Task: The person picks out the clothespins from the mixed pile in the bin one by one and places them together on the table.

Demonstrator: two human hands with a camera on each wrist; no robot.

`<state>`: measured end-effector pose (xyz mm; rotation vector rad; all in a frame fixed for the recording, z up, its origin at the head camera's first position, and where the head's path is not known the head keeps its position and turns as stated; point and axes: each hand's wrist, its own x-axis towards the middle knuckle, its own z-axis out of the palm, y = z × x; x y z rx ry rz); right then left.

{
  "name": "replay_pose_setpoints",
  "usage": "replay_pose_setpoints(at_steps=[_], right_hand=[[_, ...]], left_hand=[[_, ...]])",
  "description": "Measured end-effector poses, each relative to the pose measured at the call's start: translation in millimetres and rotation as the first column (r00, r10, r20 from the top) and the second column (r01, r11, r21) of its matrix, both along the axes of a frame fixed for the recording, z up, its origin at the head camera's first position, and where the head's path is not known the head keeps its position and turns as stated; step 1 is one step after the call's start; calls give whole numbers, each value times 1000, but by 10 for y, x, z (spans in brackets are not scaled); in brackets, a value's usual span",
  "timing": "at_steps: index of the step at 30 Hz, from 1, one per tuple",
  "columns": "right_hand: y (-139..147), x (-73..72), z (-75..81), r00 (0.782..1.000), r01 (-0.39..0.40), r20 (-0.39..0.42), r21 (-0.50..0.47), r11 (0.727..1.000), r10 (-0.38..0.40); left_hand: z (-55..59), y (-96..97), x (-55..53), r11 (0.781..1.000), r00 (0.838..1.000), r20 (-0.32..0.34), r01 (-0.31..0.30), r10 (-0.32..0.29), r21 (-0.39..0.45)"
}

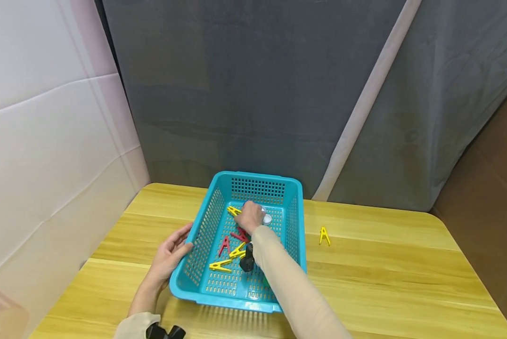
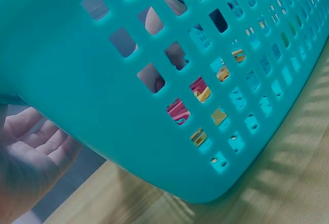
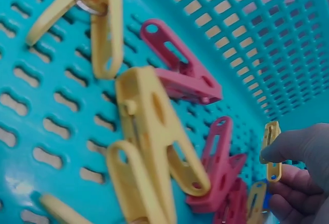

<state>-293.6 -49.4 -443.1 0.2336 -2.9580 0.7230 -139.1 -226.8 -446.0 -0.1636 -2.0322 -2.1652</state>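
Note:
My left hand (image 1: 170, 254) holds the left rim of a blue-green plastic basket (image 1: 297, 221), thumb at the rim and fingers along the outer side. In the left wrist view part of that hand (image 2: 36, 157) shows beside the basket wall (image 2: 92, 85). My right hand (image 1: 250, 217) reaches inside toward the far end; in the right wrist view it pinches a yellow clothespin (image 3: 272, 131) between thumb and finger. Red clothespins (image 1: 224, 245) and yellow clothespins (image 1: 220, 265) lie on the basket floor. A white round object (image 1: 267, 219) sits beside the right hand.
One yellow clothespin (image 1: 324, 236) lies on the wooden table (image 1: 389, 268) right of the basket. A dark grey cloth (image 1: 236, 94) hangs behind, a white sheet (image 1: 58, 165) on the left. A small blue thing (image 3: 267, 201) is partly hidden beneath the right hand.

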Motion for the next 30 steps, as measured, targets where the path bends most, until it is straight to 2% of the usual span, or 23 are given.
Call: replay_pose_setpoints(at_steps=[3, 6, 10, 15, 19, 22, 30], right_hand=[[36, -7, 60, 999, -25, -23, -69, 997, 24], [80, -12, 134, 999, -49, -10, -154, 987, 48], [151, -18, 239, 996, -88, 4, -263, 961, 92], [241, -27, 374, 992, -125, -42, -333, 935, 117], [321, -25, 468, 988, -154, -45, -404, 902, 148], [381, -6, 531, 985, -170, -50, -430, 887, 165], [541, 70, 702, 974, -219, -148, -410, 886, 172]], left_hand=[[2, 6, -7, 1000, 1000, 3, -1, 1, -3], [7, 15, -19, 1000, 1000, 7, -3, 3, -10], [9, 22, -35, 1000, 1000, 14, -7, 7, -17], [8, 21, -55, 1000, 1000, 14, -5, 5, -12], [8, 14, -70, 1000, 1000, 10, -2, 2, -6], [6, 11, -82, 1000, 1000, 14, -3, 3, -14], [-11, 8, -95, 1000, 1000, 17, 5, -4, -9]])
